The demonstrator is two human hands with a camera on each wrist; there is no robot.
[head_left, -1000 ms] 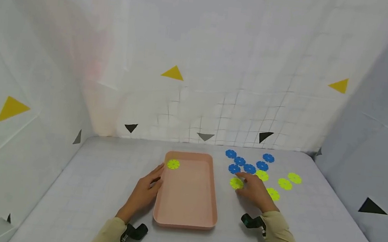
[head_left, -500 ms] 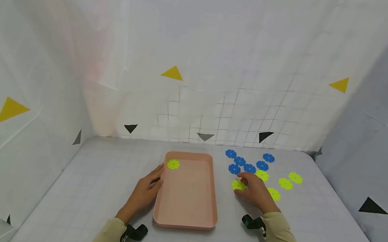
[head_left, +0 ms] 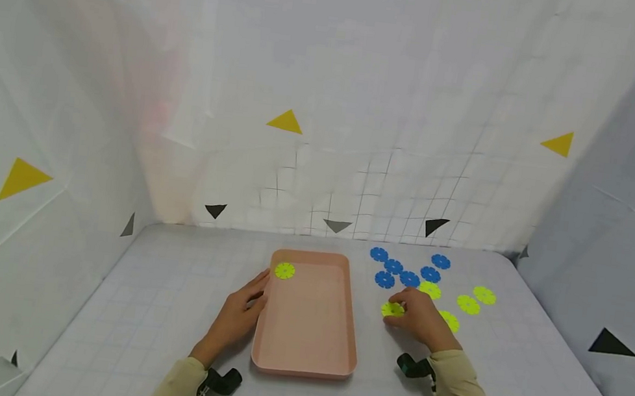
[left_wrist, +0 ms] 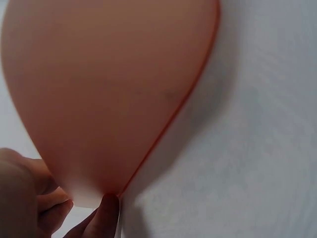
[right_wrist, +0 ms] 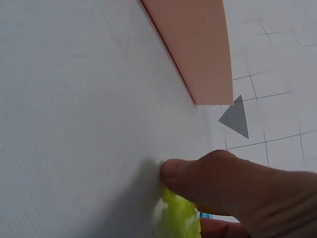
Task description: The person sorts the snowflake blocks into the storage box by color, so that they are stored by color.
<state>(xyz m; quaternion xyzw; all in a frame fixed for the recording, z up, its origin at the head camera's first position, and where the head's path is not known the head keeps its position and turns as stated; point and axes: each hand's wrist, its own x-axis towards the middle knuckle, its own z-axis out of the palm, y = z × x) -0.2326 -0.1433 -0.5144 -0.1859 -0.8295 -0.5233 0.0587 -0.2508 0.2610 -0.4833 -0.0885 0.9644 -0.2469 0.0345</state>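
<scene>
My left hand [head_left: 238, 313] rests along the left wall of a pink rectangular tray [head_left: 308, 328], fingers extended against its outer side. The left wrist view shows the thumb and fingertips against the tray wall [left_wrist: 109, 99]. Inside the tray, at its far left corner, lies a yellow-green notched disc [head_left: 284, 271]. To the right of the tray, my right hand [head_left: 421, 316] pinches another yellow-green notched disc [head_left: 392, 309] between thumb and fingers, low over the table. In the right wrist view the thumb presses that disc's [right_wrist: 179, 215] edge; fingers partly hide it.
Several blue notched discs [head_left: 384, 279] lie behind the right hand. More yellow-green discs [head_left: 468, 305] lie to its right, one partly hidden by the hand. A white wall [head_left: 410, 104] with triangle markers stands behind the table.
My right hand has drawn its yellow-green disc slightly toward me and to the right, away from the blue discs. The left hand and the tray have stayed in place.
</scene>
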